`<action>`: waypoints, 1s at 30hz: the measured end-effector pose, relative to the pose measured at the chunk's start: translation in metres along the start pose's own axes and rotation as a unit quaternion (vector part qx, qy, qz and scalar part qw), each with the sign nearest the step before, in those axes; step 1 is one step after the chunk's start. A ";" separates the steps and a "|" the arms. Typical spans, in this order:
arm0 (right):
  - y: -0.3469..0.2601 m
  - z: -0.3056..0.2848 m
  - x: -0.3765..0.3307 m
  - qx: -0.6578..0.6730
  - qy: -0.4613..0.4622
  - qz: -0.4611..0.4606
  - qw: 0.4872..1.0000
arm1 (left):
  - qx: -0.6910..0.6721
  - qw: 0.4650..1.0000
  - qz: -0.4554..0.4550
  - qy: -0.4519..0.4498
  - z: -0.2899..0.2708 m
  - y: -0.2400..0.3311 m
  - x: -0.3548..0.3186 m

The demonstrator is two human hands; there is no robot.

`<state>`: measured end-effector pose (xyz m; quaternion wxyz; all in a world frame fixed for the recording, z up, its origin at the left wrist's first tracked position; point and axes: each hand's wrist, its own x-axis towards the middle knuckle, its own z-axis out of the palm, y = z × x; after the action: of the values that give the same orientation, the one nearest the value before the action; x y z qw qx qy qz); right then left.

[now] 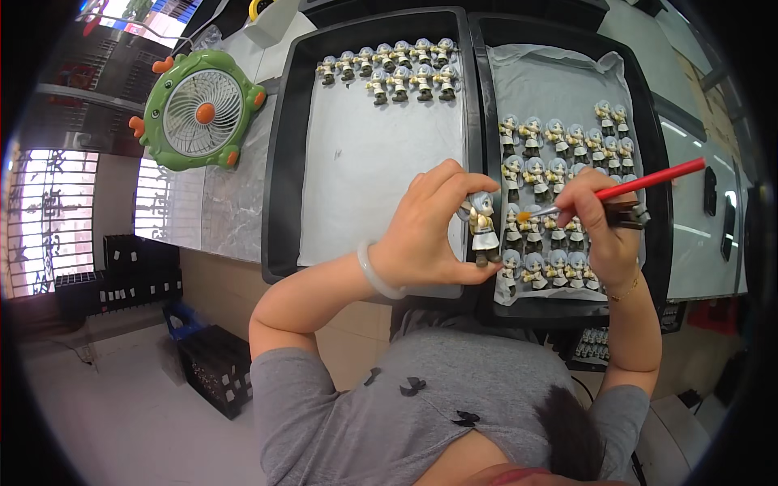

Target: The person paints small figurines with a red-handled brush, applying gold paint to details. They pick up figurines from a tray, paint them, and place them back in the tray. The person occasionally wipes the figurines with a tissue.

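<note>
The left hand [425,223] holds a figurine [485,225] between fingers at its head and thumb by its feet, above the left tray's [284,162] right edge. The right hand [598,220] grips a brush [658,181], its tip near the figurine. It looks light and stiff, probably fragile at thin parts; head and feet seem the safest hold.

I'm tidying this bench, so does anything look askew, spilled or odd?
I see no spill. The right-hand tray liner is rumpled along its edges, unlike the flatter left-hand liner, which bears a small dark mark, odd on that pale sheet.
</note>
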<state>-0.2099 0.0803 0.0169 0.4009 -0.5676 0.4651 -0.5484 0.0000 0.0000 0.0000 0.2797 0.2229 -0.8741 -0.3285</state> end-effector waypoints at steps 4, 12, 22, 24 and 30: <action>0.001 0.006 0.005 -0.093 -0.051 -0.136 0.985 | 0.053 0.999 0.006 0.003 0.001 0.001 0.000; -0.009 -0.003 -0.005 0.012 0.095 -0.025 0.995 | -0.111 0.986 -0.107 -0.056 -0.005 -0.026 0.010; -0.002 0.002 0.001 -0.145 0.034 -0.129 0.980 | 0.151 0.956 -0.246 0.047 -0.109 -0.220 0.034; -0.002 0.001 0.001 -0.161 0.033 -0.139 0.977 | 0.173 0.949 -0.260 0.043 -0.096 -0.225 0.034; -0.001 0.004 -0.002 -0.157 0.025 -0.125 0.979 | 0.146 0.951 -0.271 0.038 -0.091 -0.241 0.034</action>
<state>-0.2061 0.0822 0.0168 0.2231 -0.6633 0.4804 -0.5287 0.0825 -0.2252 -0.1002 0.1772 0.5019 -0.8080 -0.2525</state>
